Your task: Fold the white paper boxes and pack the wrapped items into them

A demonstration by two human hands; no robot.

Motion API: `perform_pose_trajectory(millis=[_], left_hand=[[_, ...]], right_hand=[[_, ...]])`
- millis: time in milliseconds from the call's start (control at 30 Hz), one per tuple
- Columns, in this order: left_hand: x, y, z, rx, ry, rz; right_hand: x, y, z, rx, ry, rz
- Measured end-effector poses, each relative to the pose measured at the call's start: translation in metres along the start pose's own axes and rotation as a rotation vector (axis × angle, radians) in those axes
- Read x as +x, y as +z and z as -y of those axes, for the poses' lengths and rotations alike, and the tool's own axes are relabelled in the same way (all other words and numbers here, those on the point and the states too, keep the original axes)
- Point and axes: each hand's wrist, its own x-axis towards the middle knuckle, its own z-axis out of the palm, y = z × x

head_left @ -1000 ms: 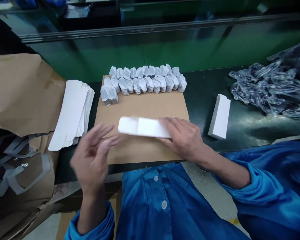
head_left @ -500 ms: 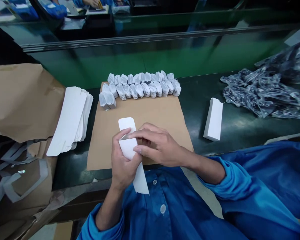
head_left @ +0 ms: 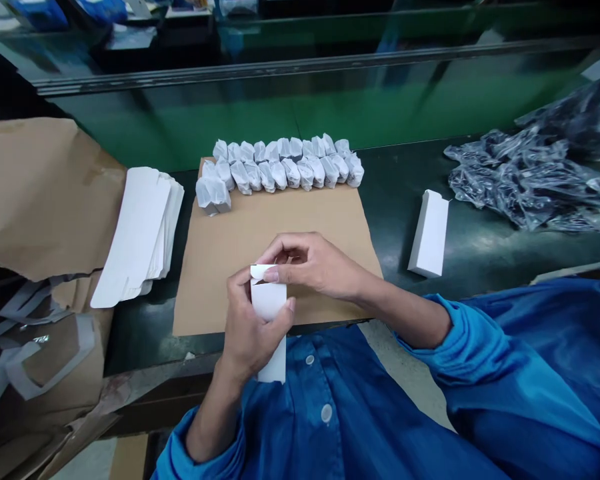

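My left hand (head_left: 250, 327) is wrapped round a narrow white carton (head_left: 270, 303), holding it upright over the near edge of a brown cardboard sheet (head_left: 240, 233). My right hand (head_left: 315, 263) pinches the carton's top flap, which is bent down over the opening. Two rows of small white-wrapped packets (head_left: 280, 170) lie along the far edge of the cardboard sheet. A stack of flat white carton blanks (head_left: 140, 233) rests to the left of the sheet.
A finished white carton (head_left: 430, 233) lies on the dark green bench to the right. A heap of dark plastic bags (head_left: 535, 173) fills the far right. Torn brown cardboard and paper strips (head_left: 35, 200) lie at the left. A green conveyor wall runs behind.
The carton went from lying sideways in my right hand to upright in my left hand. Its long top flap has been bent down by my right fingers.
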Motion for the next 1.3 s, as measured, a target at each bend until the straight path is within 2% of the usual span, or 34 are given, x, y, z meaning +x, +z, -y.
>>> perform_pose_trajectory(millis=[67, 133, 333, 500, 600, 700, 767, 833, 867, 967, 1033, 1133, 1200, 1267, 1300], left_hand=[[-0.003, 0.005, 0.001, -0.075, 0.020, -0.084], [-0.005, 0.007, 0.001, -0.106, 0.019, -0.104], [-0.007, -0.005, 0.002, 0.108, 0.020, 0.073], [-0.007, -0.009, 0.000, 0.079, 0.043, 0.119], [-0.007, -0.007, -0.001, 0.059, 0.005, 0.180], [-0.007, -0.006, 0.001, 0.008, -0.078, 0.219], [-0.004, -0.005, 0.005, -0.058, -0.195, 0.162], [0.003, -0.004, 0.013, -0.198, -0.362, 0.008], [0.008, -0.003, 0.020, -0.295, -0.446, -0.090], [0.025, -0.001, 0.043, -0.514, -0.569, -0.321], [0.034, 0.000, 0.057, -0.513, -0.557, -0.392], [0.038, -0.006, 0.067, -0.421, -0.516, -0.436], [0.033, -0.015, 0.067, -0.196, -0.431, -0.404], [0.022, -0.028, 0.063, 0.125, -0.241, -0.271], [0.017, -0.035, 0.060, 0.274, -0.116, -0.155]], right_hand=[[-0.005, 0.004, 0.000, -0.038, -0.020, -0.057], [-0.010, 0.007, 0.001, -0.086, -0.066, -0.088], [-0.020, 0.012, -0.007, -0.385, -0.388, -0.077], [-0.028, 0.016, -0.023, -0.662, -0.605, -0.121], [-0.032, 0.021, -0.032, -0.754, -0.612, -0.151], [-0.031, 0.020, -0.031, -0.836, -0.570, -0.114], [-0.019, 0.012, -0.023, -0.852, -0.506, -0.002], [0.006, 0.000, -0.009, -0.892, -0.387, 0.094], [0.024, -0.007, -0.002, -0.960, -0.331, 0.098], [0.086, -0.019, 0.004, -1.370, -0.270, -0.015], [0.124, -0.019, -0.005, -1.620, -0.329, 0.042], [0.157, -0.012, -0.028, -1.789, -0.454, 0.170], [0.161, -0.008, -0.039, -1.815, -0.500, 0.188], [0.154, -0.007, -0.041, -1.788, -0.532, 0.203], [0.147, -0.008, -0.038, -1.753, -0.532, 0.218]])
